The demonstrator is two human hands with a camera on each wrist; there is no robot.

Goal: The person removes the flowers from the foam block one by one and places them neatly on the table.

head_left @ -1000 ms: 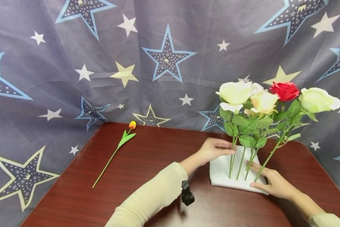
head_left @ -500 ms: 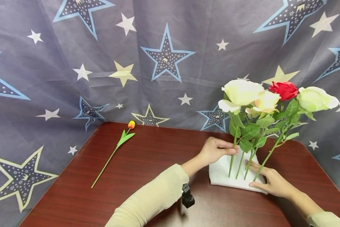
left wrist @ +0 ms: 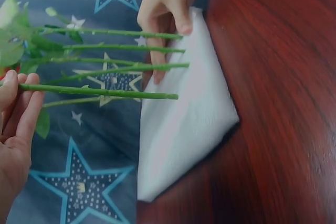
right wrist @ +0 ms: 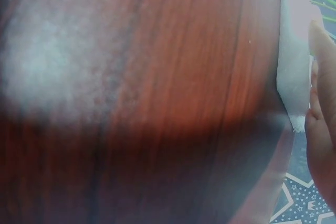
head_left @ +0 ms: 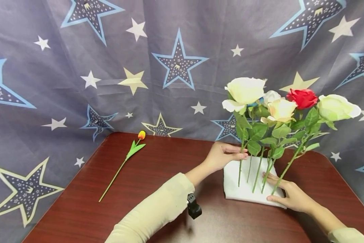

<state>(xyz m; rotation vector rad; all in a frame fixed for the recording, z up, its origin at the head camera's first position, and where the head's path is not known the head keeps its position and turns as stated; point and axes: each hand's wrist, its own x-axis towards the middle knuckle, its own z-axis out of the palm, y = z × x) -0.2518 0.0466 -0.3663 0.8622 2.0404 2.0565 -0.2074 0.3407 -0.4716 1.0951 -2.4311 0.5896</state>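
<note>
My left hand (head_left: pixel 219 157) pinches the green stem (left wrist: pixel 105 92) of a white rose (head_left: pixel 245 91) between thumb and fingers. The stem's cut lower end overlaps the white block (head_left: pixel 233 179) in the head view; in the left wrist view the tip shows over the block's face. My right hand (head_left: pixel 295 195) rests on the block's right part, thumb and fingers spread and pressing on it. Upright in the block stand a peach rose (head_left: pixel 281 109), a red rose (head_left: pixel 302 98), a pale green rose (head_left: pixel 339 107) leaning right, and a smaller white flower (head_left: pixel 272 97) behind.
A yellow-orange tulip (head_left: pixel 141 135) lies on the left of the dark red wooden table (head_left: pixel 170 158). A star-patterned curtain (head_left: pixel 170 101) hangs right behind the table. Rose leaves (head_left: pixel 258 131) crowd together above the block.
My left hand has moved left and slightly up with the white rose, and its bloom has swung left, uncovering the smaller white flower and a bit of blue. My right hand stays on the block.
</note>
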